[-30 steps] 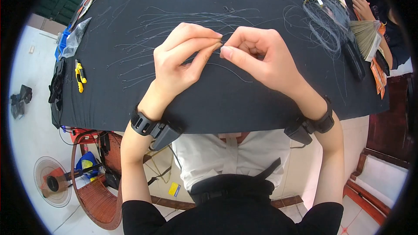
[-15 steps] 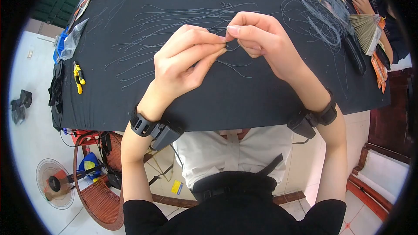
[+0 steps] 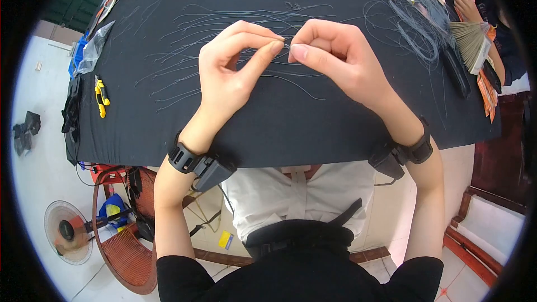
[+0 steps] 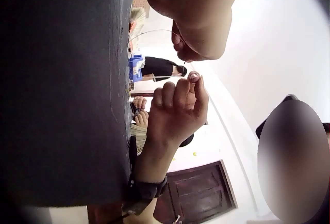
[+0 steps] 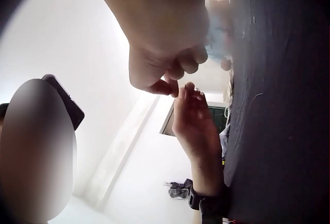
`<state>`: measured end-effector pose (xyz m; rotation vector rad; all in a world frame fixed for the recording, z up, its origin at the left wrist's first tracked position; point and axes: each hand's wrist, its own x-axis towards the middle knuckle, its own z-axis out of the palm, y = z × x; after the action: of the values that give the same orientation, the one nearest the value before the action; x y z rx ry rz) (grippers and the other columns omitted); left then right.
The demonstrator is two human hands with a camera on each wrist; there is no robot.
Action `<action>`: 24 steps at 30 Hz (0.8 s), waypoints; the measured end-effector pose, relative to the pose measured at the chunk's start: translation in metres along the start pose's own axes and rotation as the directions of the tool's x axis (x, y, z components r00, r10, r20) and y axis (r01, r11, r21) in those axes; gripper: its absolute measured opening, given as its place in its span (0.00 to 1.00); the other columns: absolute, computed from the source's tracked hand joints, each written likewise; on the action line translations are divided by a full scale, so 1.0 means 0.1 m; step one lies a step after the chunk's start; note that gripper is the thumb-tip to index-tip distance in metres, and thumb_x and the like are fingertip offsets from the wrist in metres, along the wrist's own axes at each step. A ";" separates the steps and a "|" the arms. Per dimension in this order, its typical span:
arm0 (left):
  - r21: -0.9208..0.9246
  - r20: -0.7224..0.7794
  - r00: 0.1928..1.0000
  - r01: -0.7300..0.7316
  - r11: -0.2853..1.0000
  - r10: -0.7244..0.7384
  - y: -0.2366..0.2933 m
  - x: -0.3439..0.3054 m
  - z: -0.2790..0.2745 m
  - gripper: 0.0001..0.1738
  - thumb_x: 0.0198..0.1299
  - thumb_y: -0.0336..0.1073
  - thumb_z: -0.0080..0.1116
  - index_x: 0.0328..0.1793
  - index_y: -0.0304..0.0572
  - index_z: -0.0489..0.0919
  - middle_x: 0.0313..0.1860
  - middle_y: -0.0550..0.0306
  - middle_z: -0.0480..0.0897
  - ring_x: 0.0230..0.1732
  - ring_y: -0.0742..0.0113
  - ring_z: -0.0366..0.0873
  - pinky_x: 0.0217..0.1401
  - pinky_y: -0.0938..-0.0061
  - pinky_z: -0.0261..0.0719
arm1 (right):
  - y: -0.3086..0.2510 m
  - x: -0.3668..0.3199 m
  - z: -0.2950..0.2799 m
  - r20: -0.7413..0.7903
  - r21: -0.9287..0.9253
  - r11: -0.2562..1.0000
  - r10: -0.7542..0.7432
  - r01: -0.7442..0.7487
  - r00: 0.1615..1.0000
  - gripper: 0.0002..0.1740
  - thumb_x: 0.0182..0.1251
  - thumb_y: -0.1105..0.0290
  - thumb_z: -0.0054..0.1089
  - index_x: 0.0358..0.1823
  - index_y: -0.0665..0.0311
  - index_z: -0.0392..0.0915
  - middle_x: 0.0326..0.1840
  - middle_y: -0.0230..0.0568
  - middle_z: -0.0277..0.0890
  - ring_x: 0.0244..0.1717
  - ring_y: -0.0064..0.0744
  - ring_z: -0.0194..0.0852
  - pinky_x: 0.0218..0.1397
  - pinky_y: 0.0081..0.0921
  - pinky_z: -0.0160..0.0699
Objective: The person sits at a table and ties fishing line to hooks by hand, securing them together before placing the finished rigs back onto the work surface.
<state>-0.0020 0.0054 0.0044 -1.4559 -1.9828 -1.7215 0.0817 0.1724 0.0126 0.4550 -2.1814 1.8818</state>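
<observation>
In the head view, the left hand [image 3: 226, 70] and right hand [image 3: 349, 64] face each other above the dark table, fingertips close but apart. Each pinches a thin line between thumb and forefinger; its exact run between them is too fine to follow. A thin curved strand [image 4: 150, 31] shows beside the left hand [image 4: 193, 12] in the left wrist view. The right wrist view has the right hand [image 5: 165, 38] nearest, its other fingers curled. Beneath both hands, several thin grey lines [image 3: 187, 32] with small knots or loops at their ends lie spread on the black cloth [image 3: 291, 134].
A bundle of grey line [image 3: 419, 28] lies at the right, beside a fanned stack of strips [image 3: 470, 45] and orange packets [image 3: 486, 95]. Yellow-handled pliers [image 3: 101, 98] and a clear plastic bag [image 3: 95, 50] are at the left. Another person's hands [image 3: 463, 1] are at the upper right.
Since half a second ago, the right fingertips have come down a little from above the left ones. The left fingertips have shifted slightly up and left, with a wider gap between palm and thumb.
</observation>
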 end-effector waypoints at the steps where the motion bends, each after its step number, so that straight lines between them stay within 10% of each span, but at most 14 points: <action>1: -0.089 -0.018 0.997 0.078 0.993 -0.080 0.00 -0.01 0.02 0.01 0.50 0.23 0.60 0.30 0.33 0.81 0.32 0.56 0.80 0.32 0.73 0.76 0.34 0.83 0.73 | 0.03 0.00 0.03 -0.021 -0.025 1.000 -0.014 0.013 1.000 0.09 0.61 0.69 0.54 0.29 0.68 0.76 0.11 0.23 0.63 0.14 0.09 0.53 0.17 0.14 0.49; 8: -0.299 0.010 0.954 0.290 0.909 -0.300 -0.04 -0.04 0.03 0.02 0.53 0.24 0.59 0.31 0.32 0.81 0.34 0.56 0.80 0.33 0.77 0.75 0.34 0.85 0.72 | 0.02 -0.01 0.04 0.021 -0.231 0.973 -0.001 0.006 1.000 0.07 0.58 0.70 0.56 0.26 0.67 0.75 0.08 0.26 0.58 0.11 0.13 0.50 0.16 0.17 0.48; 24: 0.138 0.093 0.987 -0.142 0.980 0.130 0.03 0.00 0.03 0.05 0.44 0.20 0.60 0.29 0.35 0.80 0.30 0.56 0.80 0.31 0.68 0.78 0.33 0.80 0.75 | -0.01 -0.02 0.03 0.008 -0.209 0.977 -0.050 0.050 0.999 0.08 0.58 0.70 0.56 0.26 0.67 0.75 0.09 0.26 0.57 0.13 0.12 0.49 0.17 0.17 0.46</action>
<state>0.0017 0.0069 0.0054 -1.5962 -1.9511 -1.4524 0.0834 0.1696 0.0120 0.4668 -2.3150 1.6040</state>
